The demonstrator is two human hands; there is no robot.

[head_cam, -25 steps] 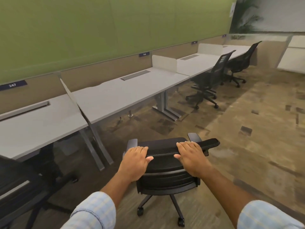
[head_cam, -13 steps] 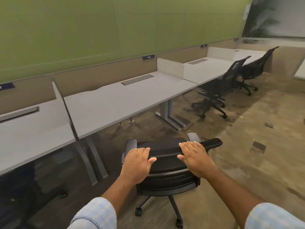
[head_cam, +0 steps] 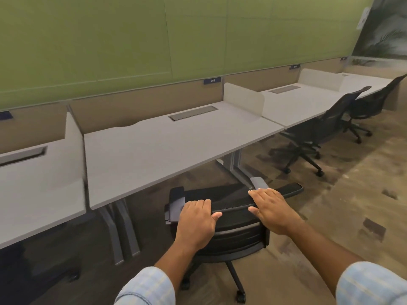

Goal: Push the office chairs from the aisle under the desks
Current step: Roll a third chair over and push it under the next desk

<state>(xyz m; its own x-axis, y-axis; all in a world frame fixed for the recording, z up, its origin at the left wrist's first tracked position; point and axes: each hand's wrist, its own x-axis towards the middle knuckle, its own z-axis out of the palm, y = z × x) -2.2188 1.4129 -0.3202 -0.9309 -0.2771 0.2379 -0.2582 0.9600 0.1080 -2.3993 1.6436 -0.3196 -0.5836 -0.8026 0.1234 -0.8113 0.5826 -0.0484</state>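
**Both hands on chair back, chair at desk edge**

Head view: a black office chair [head_cam: 229, 219] is seen near centre, its backrest top gripped by both hands. The left hand [head_cam: 196, 223] is laid over the left part of the top edge, fingers curled fwd, thumb out to the right. The right hand [head_cam: 272, 210] is pressed on the right part, fingers flat and together. The chair is placed just in front of a grey desk [head_cam: 171, 148], armrests near the desk's front edge, wheels on the carpet [head_cam: 352, 208]. Two more chairs [head_cam: 319, 133] are seen far right, approx. half under the next desks. A green wall [head_cam: 154, 40] is seen behind.
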